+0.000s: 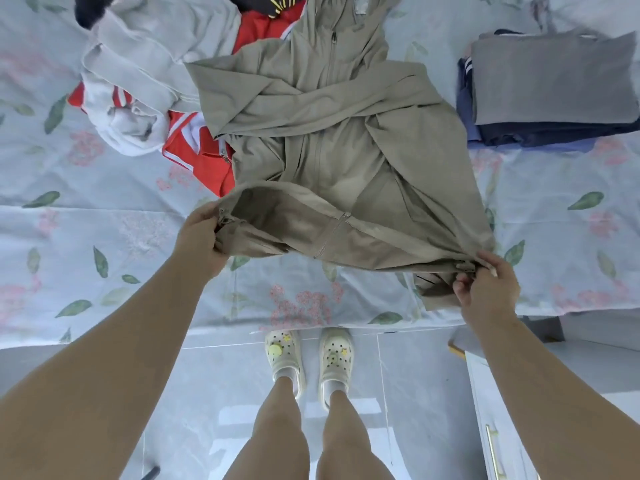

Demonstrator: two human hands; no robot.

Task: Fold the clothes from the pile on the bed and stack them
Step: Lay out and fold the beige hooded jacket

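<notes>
Across the whole width, a pale blue bedsheet printed with pink flowers and green leaves (86, 237). At upper left on it, the unfolded pile: a crumpled light grey fleece sweatshirt (149, 53) over a red garment with white stripes (197, 147), and at the top edge a dark garment with a yellow printed mark (266, 3), too cropped to read. Lower, left of centre, the left hand (201, 237), fingers curled round the left corner of the hem of a khaki zip-up jacket of thin cloth (329, 133), holding that corner clear of the sheet. Jacket itself in the middle of the bed, front up, zip closed, long axis running straight away from the person: neck end far, overlapping the pile's red and dark pieces, hem end near. Both sleeves folded in and crossed over the chest. Hem raised and stretched between the two hands, right corner nearer the person than the left. Right of centre, the right hand (485, 289), thumb and fingers pinching the hem's right corner. At upper right, well apart from the pile, a stack of folded clothes (554, 81): grey piece on top, navy and lighter blue ones below. Below the bed edge, on pale floor tiles, two feet in cream clogs with small charms (284, 358); at lower right, a white cabinet with a gold bar handle (495, 427)
</notes>
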